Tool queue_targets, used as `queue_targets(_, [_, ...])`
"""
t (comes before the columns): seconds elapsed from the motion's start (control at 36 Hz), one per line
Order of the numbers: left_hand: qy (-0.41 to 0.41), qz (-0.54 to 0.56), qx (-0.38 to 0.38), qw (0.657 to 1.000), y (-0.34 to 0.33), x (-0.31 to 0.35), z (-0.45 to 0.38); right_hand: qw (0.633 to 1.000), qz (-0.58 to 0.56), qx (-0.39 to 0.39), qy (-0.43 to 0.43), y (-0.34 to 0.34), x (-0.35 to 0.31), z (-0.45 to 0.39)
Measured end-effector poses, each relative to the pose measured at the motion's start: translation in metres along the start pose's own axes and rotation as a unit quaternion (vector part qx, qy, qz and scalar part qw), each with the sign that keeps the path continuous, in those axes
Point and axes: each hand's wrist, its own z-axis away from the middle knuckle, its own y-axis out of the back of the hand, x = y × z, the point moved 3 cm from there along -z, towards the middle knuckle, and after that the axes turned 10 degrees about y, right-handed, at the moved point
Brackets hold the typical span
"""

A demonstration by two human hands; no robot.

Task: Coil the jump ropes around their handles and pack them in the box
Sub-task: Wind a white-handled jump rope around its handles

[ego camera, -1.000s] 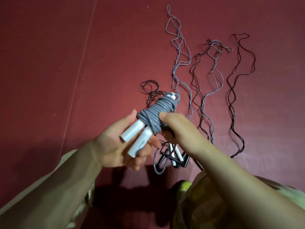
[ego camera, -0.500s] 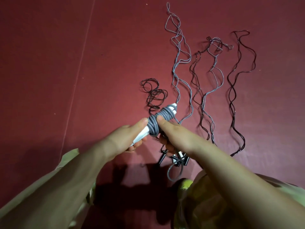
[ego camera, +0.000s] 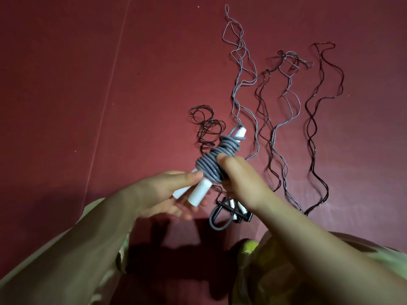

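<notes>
Grey cord bundle [ego camera: 214, 162]: wound thick around two white handles [ego camera: 199, 192], held in the air above the dark red floor [ego camera: 88, 84].
Left hand [ego camera: 167, 194]: fingers curled under the bare lower ends of the handles, thumb laid along the top, gripping them.
Right hand [ego camera: 242, 179]: closed on the coil, thumb pressing the turns down.
Loose tail [ego camera: 218, 219]: one short grey loop hangs below the right hand, not yet wound in.
Handling, as judged: light; cord springy and slick, likely to unwind if the thumb lifts; best held across the coil itself.
Other handles [ego camera: 233, 209]: black and white, on the floor just beneath the hands.
Remaining ropes [ego camera: 286, 102]: grey and dark, stretched out wavy further off, uncoiled.
Box: none in view.
</notes>
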Motion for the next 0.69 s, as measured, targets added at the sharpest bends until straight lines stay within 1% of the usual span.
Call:
queue_targets(0.06, [0.012, 0.037, -0.092, 0.995, -0.002, -0.001, 0.002, 0.999, -0.021, -0.018, 0.024, -0.002, -0.001, 0.002])
queue_targets(0.08, [0.020, 0.054, -0.125, 0.991, -0.003, -0.001, 0.002, 0.998, -0.032, -0.029, 0.037, -0.003, -0.002, 0.003])
queue_targets(0.17, [0.045, 0.084, -0.171, 0.981, -0.007, -0.001, 0.002, 0.994, -0.056, -0.072, 0.057, -0.008, -0.006, 0.006])
queue_targets(0.25, [0.062, 0.108, -0.197, 0.972, -0.009, 0.001, 0.003, 0.994, -0.053, -0.089, 0.036, -0.008, -0.005, 0.005])
queue_targets(0.33, [0.068, 0.074, -0.147, 0.984, -0.007, 0.002, 0.002, 0.995, -0.047, -0.091, 0.000, -0.006, -0.004, 0.004])
queue_targets(0.47, [0.045, -0.027, -0.025, 0.998, 0.000, 0.002, -0.001, 0.992, 0.063, -0.108, -0.025, -0.003, 0.008, 0.002])
queue_targets(0.61, [0.011, -0.066, 0.092, 0.993, 0.003, 0.001, -0.004, 0.986, 0.118, -0.109, -0.052, -0.002, 0.012, 0.003])
queue_targets(0.69, [0.000, -0.094, 0.144, 0.985, 0.006, 0.000, -0.008, 0.983, 0.131, -0.104, -0.076, -0.001, 0.014, 0.001])
